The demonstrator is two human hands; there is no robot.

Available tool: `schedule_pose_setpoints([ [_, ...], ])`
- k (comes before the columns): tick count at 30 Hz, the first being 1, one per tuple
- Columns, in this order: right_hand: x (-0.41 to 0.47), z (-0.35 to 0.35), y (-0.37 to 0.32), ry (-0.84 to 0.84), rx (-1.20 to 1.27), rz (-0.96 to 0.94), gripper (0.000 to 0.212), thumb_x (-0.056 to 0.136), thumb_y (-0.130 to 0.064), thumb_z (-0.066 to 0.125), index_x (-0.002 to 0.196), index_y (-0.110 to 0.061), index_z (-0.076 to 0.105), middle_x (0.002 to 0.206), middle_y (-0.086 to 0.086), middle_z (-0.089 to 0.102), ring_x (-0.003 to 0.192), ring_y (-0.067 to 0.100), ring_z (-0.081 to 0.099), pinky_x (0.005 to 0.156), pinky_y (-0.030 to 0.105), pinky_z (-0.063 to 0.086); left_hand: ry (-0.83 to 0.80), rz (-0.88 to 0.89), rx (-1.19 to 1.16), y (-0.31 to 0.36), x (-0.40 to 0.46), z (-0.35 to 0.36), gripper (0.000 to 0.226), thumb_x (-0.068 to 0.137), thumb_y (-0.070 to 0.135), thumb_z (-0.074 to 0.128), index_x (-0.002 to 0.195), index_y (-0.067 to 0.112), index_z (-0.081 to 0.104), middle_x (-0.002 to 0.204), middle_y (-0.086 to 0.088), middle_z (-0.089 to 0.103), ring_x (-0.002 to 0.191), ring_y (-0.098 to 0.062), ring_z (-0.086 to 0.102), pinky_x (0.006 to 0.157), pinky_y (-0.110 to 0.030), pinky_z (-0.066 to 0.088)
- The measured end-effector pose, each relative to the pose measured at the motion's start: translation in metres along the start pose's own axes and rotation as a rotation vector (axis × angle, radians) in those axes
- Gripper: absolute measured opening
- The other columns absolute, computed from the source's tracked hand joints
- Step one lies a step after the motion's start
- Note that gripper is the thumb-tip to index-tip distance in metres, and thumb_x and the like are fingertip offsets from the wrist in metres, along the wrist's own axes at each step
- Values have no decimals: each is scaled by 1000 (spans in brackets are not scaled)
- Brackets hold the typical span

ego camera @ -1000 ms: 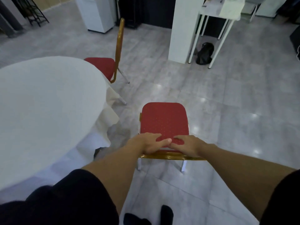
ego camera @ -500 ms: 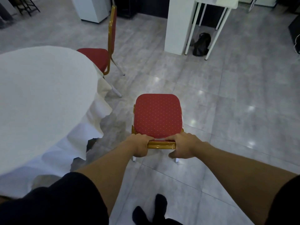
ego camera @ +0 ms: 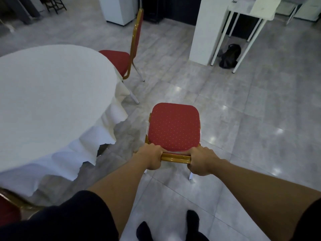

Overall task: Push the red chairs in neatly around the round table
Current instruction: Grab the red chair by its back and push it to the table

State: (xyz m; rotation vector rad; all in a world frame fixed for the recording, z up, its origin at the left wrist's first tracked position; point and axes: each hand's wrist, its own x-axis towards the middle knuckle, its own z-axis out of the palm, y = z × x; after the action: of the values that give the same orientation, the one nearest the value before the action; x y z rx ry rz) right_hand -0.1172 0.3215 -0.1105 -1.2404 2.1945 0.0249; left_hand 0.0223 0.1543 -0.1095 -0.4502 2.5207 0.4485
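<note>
Gripping the gold top rail (ego camera: pixel 175 158) of one red chair (ego camera: pixel 174 127), both hands, left (ego camera: pixel 151 158) and right (ego camera: pixel 202 161), had fingers curled shut; two more chairs, at 11 (ego camera: pixel 121 60) and 8 o'clock (ego camera: pixel 10 208), bordered one round table (ego camera: pixel 52 94) at 9 o'clock.

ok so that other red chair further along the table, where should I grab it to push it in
Take the far red chair by the top rail of its gold-framed backrest, one hand near each upright, as both hands now hold the near chair. Come from behind, on the side away from the round table. Its seat already faces the table, so a straight push should work.
</note>
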Motion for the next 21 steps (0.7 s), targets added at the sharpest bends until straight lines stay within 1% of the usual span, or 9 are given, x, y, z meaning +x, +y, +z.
schedule_pose_setpoints([
  [2, 4, -3, 6, -6, -37, -27, 37, 95, -25, 65, 131, -31, 68, 96, -4, 61, 84, 22, 63, 81, 34, 57, 11, -53, 3, 7, 0, -2, 13, 92, 13, 60, 91, 26, 62, 87, -1, 58, 93, -29, 67, 90, -44, 59],
  [5, 12, -12, 17, -32, -77, -80, 38, 93, -27, 63, 130, -33, 70, 100, -2, 66, 87, 23, 64, 82, 36, 57, 30, -149, -20, 20, 2, -3, 20, 95, 15, 59, 83, 27, 48, 90, -2, 54, 102, -30, 66, 93, -42, 56],
  [8, 19, -26, 35, -51, -119, -184, 52, 88, -24, 60, 136, -46, 66, 97, -5, 67, 86, 23, 63, 75, 33, 50, 28, -240, -91, 40, 4, -2, 33, 95, 12, 58, 75, 33, 43, 83, 2, 49, 105, -30, 65, 97, -44, 55],
  [11, 24, -42, 58, -88, -212, -302, 57, 87, -24, 59, 136, -54, 63, 101, -4, 68, 88, 24, 63, 75, 33, 49, 44, -370, -171, 69, 7, 7, 19, 95, 16, 61, 82, 24, 48, 94, -4, 56, 106, -32, 64, 96, -45, 56],
  [13, 30, -48, 68, -109, -243, -345, 56, 87, -26, 57, 135, -55, 63, 95, -6, 63, 85, 23, 60, 75, 34, 47, 74, -411, -216, 83, 7, 14, 13, 95, 18, 61, 89, 25, 52, 101, -7, 60, 106, -31, 64, 96, -44, 57],
  [16, 38, -57, 73, -137, -320, -412, 44, 88, -31, 56, 129, -44, 67, 86, -10, 52, 83, 20, 56, 76, 33, 44, 95, -474, -303, 102, 0, 24, 4, 95, 18, 60, 97, 21, 62, 107, -9, 68, 103, -31, 66, 96, -44, 57],
  [18, 41, -62, 69, -153, -393, -467, 32, 93, -32, 56, 123, -36, 66, 83, -12, 46, 83, 19, 54, 77, 33, 42, 113, -533, -348, 112, -6, 34, 12, 92, 19, 60, 102, 15, 67, 110, -11, 71, 101, -32, 68, 94, -45, 58],
  [20, 43, -66, 63, -159, -445, -518, 28, 96, -32, 55, 123, -33, 65, 84, -12, 47, 82, 18, 54, 77, 32, 41, 115, -564, -386, 119, -12, 37, 6, 92, 18, 59, 96, 14, 63, 112, -13, 72, 103, -33, 68, 93, -45, 58],
  [21, 43, -67, 57, -163, -467, -557, 30, 96, -32, 55, 124, -36, 65, 86, -11, 52, 81, 17, 55, 77, 32, 42, 97, -591, -395, 123, -18, 37, 8, 93, 18, 59, 99, 15, 63, 113, -13, 71, 105, -34, 67, 94, -44, 57],
])
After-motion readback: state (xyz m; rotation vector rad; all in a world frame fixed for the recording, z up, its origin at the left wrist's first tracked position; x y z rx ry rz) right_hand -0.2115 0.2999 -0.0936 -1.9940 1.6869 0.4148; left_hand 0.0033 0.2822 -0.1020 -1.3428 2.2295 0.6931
